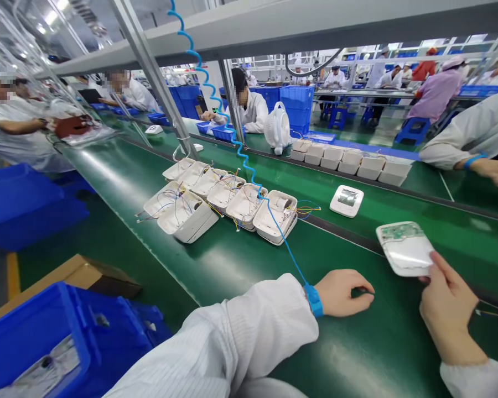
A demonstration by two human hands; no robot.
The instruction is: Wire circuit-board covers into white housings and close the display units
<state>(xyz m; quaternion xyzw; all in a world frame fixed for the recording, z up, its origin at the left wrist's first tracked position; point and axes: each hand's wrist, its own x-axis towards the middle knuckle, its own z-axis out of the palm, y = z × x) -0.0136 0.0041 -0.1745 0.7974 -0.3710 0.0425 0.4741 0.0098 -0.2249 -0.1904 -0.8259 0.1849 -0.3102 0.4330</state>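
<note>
My right hand (450,298) grips a white plastic cover with a green circuit board (406,249) by its near right corner, thumb on top, raised over the bench. My left hand (344,292), wearing a blue wrist strap (314,300) with a coiled cord, hovers or rests low over the green mat; its fingers are curved with a gap before the thumb, and nothing shows between them. Farther off, a white panel with a grey display (347,200) lies on the green belt. Left of it stand several stacked white housings (275,217) with coloured wires hanging out.
A row of white housings (348,162) and a white fan (277,128) stand beyond the belt. Blue bins (87,337) sit at lower left beside a cardboard box (77,271). A metal post (157,77) rises from the bench. Co-workers sit opposite; one's hand (496,170) is at far right.
</note>
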